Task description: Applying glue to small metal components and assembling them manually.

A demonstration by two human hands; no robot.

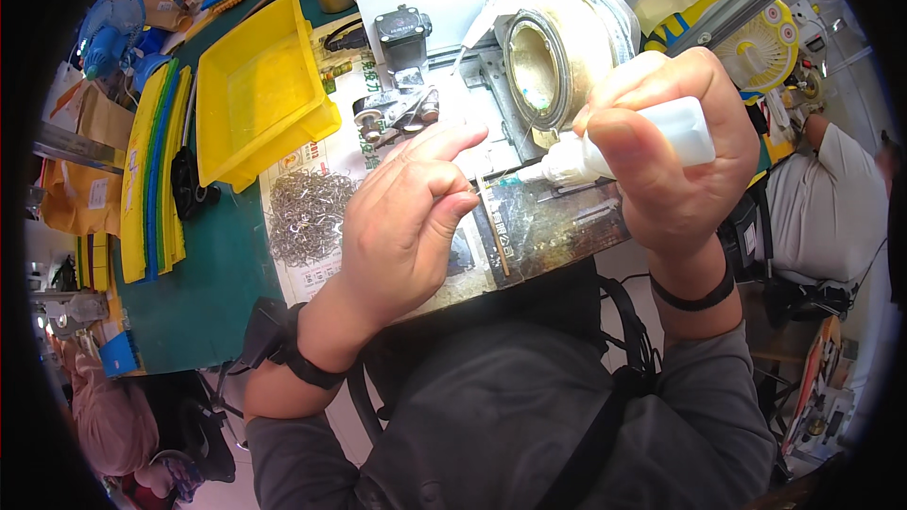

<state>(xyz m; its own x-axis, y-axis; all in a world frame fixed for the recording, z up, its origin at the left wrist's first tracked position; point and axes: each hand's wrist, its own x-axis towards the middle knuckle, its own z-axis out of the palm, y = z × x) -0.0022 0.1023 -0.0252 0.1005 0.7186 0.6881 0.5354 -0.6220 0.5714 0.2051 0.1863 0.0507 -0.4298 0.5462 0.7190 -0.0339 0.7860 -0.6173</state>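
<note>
White bottle: the white squeeze bottle (685, 132) lies tilted in the air above the front edge of the bench, its nozzle (559, 165) pointing left.
Right hand: the right hand (666, 203) grips the bottle, fingers wrapped around its body.
Left hand: the left hand (402, 227) is curled near the nozzle tip, thumb and forefinger drawn together; whether they pinch something I cannot tell.
Squeeze risk: too firm a press could put out excess liquid, wetting the fingertips or the thin stick (495, 231) below.
Aim risk: with the bottle apparently unsupported, a wrist tremor could send a drop onto the dark work board (567, 231).
Sleeve-side risk: a leftward sweep of the left wrist might scatter the heap of small metal pieces (307, 217) beside it.
Hard to make out: the nozzle's very tip, and any liquid inside.
Hidden: the left palm, and part of the metal clamp (373, 118) behind that hand.
Farther out: the yellow tray (269, 94) stands left; the tape roll (588, 47) stands behind the nozzle.
</note>
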